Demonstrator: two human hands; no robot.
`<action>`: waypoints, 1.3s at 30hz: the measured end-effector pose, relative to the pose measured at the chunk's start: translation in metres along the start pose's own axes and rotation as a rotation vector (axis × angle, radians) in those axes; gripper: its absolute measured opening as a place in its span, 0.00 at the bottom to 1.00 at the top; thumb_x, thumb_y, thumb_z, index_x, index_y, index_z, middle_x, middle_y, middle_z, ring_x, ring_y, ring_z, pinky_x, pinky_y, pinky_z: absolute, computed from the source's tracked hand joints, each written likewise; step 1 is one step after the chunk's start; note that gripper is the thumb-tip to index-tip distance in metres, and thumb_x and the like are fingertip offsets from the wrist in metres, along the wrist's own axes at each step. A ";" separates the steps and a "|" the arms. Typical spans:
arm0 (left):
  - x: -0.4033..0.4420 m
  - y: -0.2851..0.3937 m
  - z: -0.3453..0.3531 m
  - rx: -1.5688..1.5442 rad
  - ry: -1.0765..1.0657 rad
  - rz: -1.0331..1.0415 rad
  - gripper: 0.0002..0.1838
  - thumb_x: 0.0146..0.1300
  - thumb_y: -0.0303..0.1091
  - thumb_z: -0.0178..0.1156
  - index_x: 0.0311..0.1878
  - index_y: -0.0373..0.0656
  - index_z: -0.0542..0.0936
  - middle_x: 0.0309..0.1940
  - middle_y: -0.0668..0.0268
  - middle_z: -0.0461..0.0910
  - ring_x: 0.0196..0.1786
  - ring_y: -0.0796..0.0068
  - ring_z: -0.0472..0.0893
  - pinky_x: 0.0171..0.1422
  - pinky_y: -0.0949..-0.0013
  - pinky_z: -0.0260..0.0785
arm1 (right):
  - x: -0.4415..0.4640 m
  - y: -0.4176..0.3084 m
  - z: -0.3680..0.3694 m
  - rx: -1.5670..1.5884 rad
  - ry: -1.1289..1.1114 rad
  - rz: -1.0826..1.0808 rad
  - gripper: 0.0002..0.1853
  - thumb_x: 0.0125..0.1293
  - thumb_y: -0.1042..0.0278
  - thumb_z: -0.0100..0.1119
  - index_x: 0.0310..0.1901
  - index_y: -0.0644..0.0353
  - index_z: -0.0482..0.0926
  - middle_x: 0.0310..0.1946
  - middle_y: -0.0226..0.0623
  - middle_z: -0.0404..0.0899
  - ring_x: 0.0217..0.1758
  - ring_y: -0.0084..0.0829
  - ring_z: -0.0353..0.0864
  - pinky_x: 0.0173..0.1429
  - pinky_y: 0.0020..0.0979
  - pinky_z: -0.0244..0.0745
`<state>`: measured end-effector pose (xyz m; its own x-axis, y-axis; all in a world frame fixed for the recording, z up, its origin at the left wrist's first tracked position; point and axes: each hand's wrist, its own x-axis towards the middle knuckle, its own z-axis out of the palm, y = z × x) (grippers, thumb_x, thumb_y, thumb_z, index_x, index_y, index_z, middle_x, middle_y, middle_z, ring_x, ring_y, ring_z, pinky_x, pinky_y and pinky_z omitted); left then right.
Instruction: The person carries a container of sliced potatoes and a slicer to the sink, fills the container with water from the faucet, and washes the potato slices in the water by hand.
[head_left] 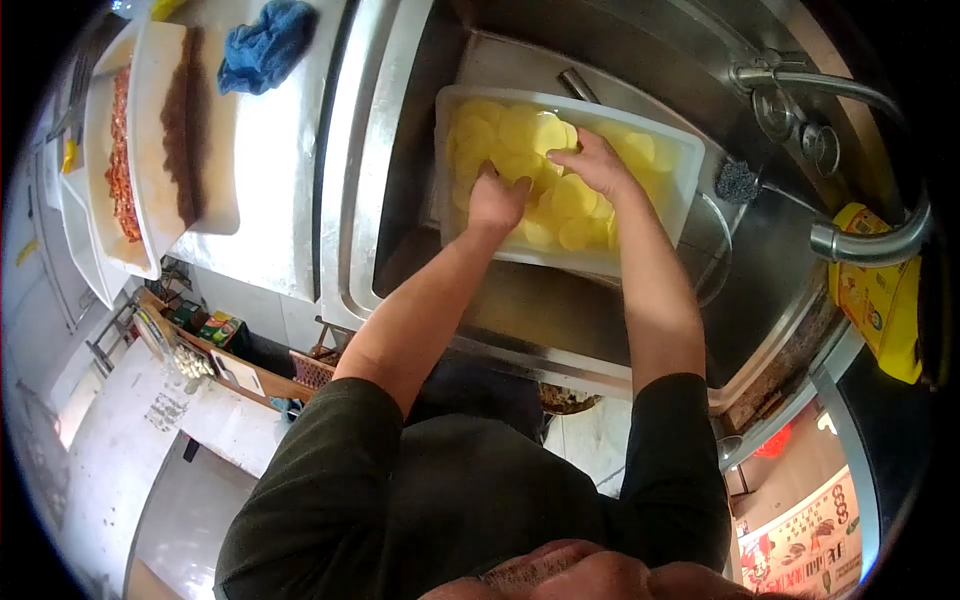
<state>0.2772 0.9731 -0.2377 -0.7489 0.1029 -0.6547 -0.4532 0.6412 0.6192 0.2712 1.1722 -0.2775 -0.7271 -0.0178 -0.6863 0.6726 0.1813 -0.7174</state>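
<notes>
A white rectangular tub (690,180) stands in the metal sink, holding many thin round yellow slices (575,197) in liquid. On the tub's left side, my left hand (498,200) reaches in among the slices, its thumb and fingers apart and its fingertips partly hidden. Nearer the middle, my right hand (597,165) has its thumb and fingers closed on pale yellow slices (550,133) above the others.
Around the tub is the steel sink (540,318), with a faucet (870,243), a wire scrubber (737,182) and a yellow package (880,300) at right. On the left counter lie a blue cloth (266,45) and a tray of reddish food (150,150).
</notes>
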 end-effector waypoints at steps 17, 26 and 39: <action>0.022 -0.005 0.009 -0.377 -0.070 -0.182 0.25 0.70 0.40 0.50 0.65 0.37 0.71 0.56 0.57 0.77 0.53 0.64 0.77 0.57 0.67 0.68 | -0.008 0.005 0.022 0.530 -0.173 0.345 0.29 0.61 0.53 0.67 0.58 0.66 0.75 0.50 0.39 0.80 0.51 0.33 0.79 0.52 0.39 0.75; 0.037 -0.022 0.055 -0.582 -0.276 -0.119 0.23 0.69 0.39 0.53 0.62 0.36 0.74 0.51 0.58 0.80 0.50 0.67 0.78 0.55 0.65 0.70 | -0.020 0.049 0.038 0.784 0.133 0.234 0.21 0.63 0.62 0.67 0.54 0.66 0.79 0.46 0.36 0.82 0.44 0.31 0.82 0.46 0.35 0.77; 0.022 -0.001 0.061 -0.412 -0.340 -0.051 0.32 0.65 0.51 0.63 0.61 0.33 0.72 0.54 0.57 0.78 0.49 0.66 0.78 0.52 0.65 0.72 | -0.099 0.020 0.007 0.435 0.413 0.015 0.19 0.69 0.65 0.61 0.55 0.70 0.78 0.49 0.36 0.82 0.49 0.28 0.80 0.54 0.29 0.73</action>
<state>0.2910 1.0209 -0.2791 -0.5534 0.3635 -0.7494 -0.6884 0.3068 0.6572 0.3578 1.1708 -0.2248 -0.6515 0.3806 -0.6562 0.6147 -0.2421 -0.7507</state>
